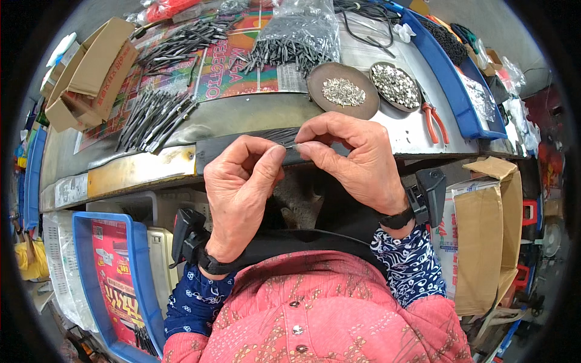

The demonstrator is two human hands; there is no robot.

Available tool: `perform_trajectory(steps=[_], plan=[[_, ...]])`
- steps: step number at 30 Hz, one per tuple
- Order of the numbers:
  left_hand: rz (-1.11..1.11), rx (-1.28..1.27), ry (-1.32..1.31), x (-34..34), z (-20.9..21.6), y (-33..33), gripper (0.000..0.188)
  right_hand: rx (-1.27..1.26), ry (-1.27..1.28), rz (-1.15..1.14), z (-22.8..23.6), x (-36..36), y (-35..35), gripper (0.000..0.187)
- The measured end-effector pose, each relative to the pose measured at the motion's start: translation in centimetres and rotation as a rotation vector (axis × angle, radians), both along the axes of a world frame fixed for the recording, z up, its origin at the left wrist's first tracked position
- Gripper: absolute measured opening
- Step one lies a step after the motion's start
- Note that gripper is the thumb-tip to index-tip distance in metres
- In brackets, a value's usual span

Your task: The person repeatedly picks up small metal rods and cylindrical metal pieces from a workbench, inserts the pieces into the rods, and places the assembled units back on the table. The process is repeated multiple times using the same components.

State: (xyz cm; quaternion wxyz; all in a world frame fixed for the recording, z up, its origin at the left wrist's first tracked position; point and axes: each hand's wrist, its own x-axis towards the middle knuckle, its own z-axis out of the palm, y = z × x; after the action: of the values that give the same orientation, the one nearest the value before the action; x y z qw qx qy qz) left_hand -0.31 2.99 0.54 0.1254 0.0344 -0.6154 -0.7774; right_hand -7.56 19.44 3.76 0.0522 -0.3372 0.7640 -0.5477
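Hands (242,193) meeting at the bench edge — left and right (357,163) fingertips pinched narrow on one thin grey pin (292,146), held level between them, just above the dark strip (242,145) along the edge. Looks like a small silver tip going on the pin's end, though too small to tell for sure.

Judging by the heaps: well into the job, far from finished. Just beyond the right fingers, two shallow round dishes — one brown (343,91) with a thin scatter of bright metal bits, one (396,86) packed full of them. Further out past the fingertips, a clear bag (302,30) spilling dark pins, plenty left. Out past the left fingers, fanned rows of long dark rods (154,118), dull and slim, possibly finished ones. Red-handled pliers (434,121) lying beyond the right knuckles. Open cardboard box (91,72) far off to the left. Bench top of worn sheet metal, partly covered by a glossy printed sheet (224,66).
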Motion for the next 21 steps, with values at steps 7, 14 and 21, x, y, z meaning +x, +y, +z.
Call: perform_trajectory(steps=[7,14,21], plan=[[-0.064,0.033,-0.027,0.5,0.2,1.2,0.012,-0.3,-0.129,-0.074,-1.0,1.6,-0.1,0.011],[-0.122,0.087,-0.026,1.1,0.5,2.1,0.012,-0.391,-0.14,-0.157,-0.9,2.1,-0.2,0.012],[-0.142,0.085,-0.041,1.4,0.5,2.4,0.013,-0.403,-0.199,-0.165,-0.4,2.3,0.1,0.011]])
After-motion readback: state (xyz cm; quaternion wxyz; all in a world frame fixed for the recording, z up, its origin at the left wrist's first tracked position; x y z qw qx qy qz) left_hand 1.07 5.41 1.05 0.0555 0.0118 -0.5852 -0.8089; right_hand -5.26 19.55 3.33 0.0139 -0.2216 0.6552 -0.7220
